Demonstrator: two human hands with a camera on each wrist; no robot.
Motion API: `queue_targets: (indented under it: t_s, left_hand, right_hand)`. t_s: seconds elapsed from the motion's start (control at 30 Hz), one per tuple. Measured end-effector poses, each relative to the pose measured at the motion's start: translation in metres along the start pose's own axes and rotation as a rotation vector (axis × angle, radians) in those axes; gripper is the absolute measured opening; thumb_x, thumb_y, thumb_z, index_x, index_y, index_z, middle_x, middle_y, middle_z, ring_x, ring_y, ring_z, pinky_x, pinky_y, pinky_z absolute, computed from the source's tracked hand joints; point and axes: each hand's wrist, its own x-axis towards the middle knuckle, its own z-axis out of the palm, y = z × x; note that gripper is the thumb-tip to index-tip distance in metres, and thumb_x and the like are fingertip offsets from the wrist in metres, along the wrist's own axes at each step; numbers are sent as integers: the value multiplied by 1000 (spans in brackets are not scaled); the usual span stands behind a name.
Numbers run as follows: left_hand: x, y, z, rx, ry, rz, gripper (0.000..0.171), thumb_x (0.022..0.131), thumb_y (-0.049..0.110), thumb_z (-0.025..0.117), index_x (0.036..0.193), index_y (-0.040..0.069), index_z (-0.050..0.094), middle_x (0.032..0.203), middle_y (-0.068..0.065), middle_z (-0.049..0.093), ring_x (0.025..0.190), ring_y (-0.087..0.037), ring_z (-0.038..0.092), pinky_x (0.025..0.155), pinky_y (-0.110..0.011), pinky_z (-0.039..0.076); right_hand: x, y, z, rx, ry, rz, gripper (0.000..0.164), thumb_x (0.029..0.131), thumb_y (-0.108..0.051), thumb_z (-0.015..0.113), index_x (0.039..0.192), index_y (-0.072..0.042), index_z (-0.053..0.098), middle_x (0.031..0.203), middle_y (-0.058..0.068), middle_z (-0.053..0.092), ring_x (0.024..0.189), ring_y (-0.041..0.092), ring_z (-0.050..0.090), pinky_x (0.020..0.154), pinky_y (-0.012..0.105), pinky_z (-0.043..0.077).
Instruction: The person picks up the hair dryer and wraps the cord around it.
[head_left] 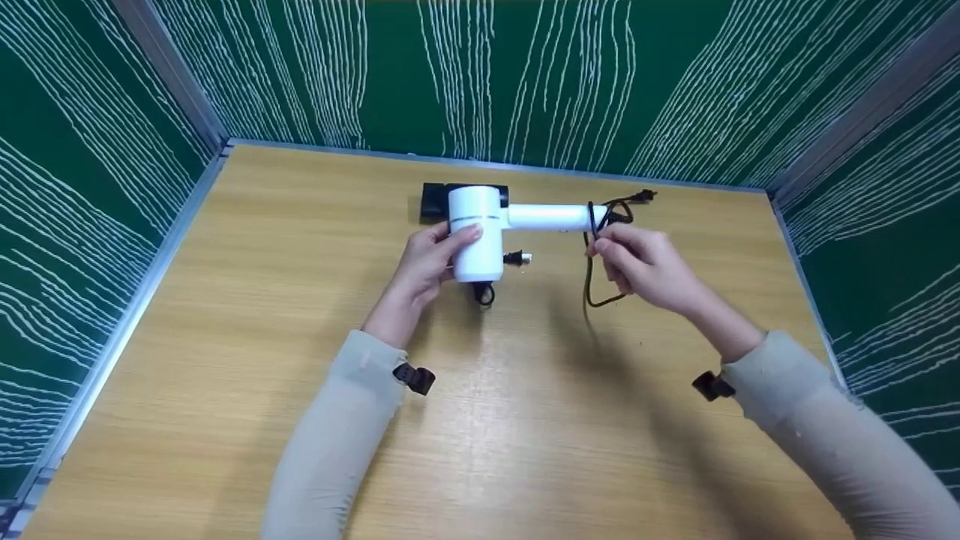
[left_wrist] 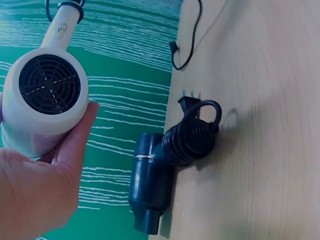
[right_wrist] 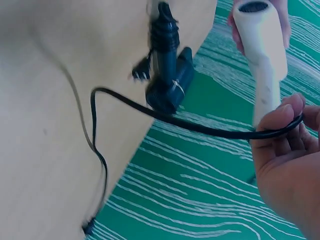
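Note:
My left hand (head_left: pixel 420 266) grips a white hair dryer (head_left: pixel 478 247) by its barrel, thumb across the front, above the table. The dryer's handle points right, and its round black grille (left_wrist: pixel 49 84) faces the left wrist camera. At the handle's end, my right hand (head_left: pixel 649 266) pinches the dryer's black cord (right_wrist: pixel 200 127) between thumb and fingers. Part of the cord loops around the handle's end; the rest hangs down to a plug (right_wrist: pixel 88 226) on the table. Behind the white dryer lies a black hair dryer (left_wrist: pixel 152 175), partly hidden in the head view.
The black dryer's cord (left_wrist: pixel 187 142) is coiled around its handle, with its plug (left_wrist: pixel 189 103) sticking out. Green walls with white wavy lines (head_left: pixel 465 82) enclose the wooden table (head_left: pixel 300 300) at the back and sides.

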Motion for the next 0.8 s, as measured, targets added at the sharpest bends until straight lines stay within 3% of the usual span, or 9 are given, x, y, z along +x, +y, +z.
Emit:
queue_targets:
  t_s: [0.2, 0.5, 0.8]
  left_hand:
    - [-3, 1, 2, -37, -4, 26, 53, 99, 20, 78, 145, 0, 61, 133, -20, 68, 118, -36, 70, 93, -48, 63]
    - [-5, 2, 4, -83, -6, 17, 52, 99, 17, 76, 145, -2, 61, 132, -22, 68, 115, -36, 70, 91, -46, 63]
    - [-9, 4, 2, -83, -17, -17, 52, 99, 18, 75, 146, -1, 60, 133, -22, 68, 116, -36, 69, 93, -48, 62]
  right_hand:
    - [-4, 18, 15, 91, 47, -41, 28, 115, -14, 48, 113, 1, 71, 75, 15, 60, 55, 18, 54, 50, 26, 47]
    - [-7, 36, 30, 227, 33, -38, 29, 116, -16, 47, 118, 3, 69, 80, 18, 61, 65, 21, 61, 60, 28, 59]
    - [-13, 52, 39, 222, 41, 8, 30, 116, -21, 48, 119, 1, 69, 83, 17, 63, 71, 21, 65, 69, 30, 62]
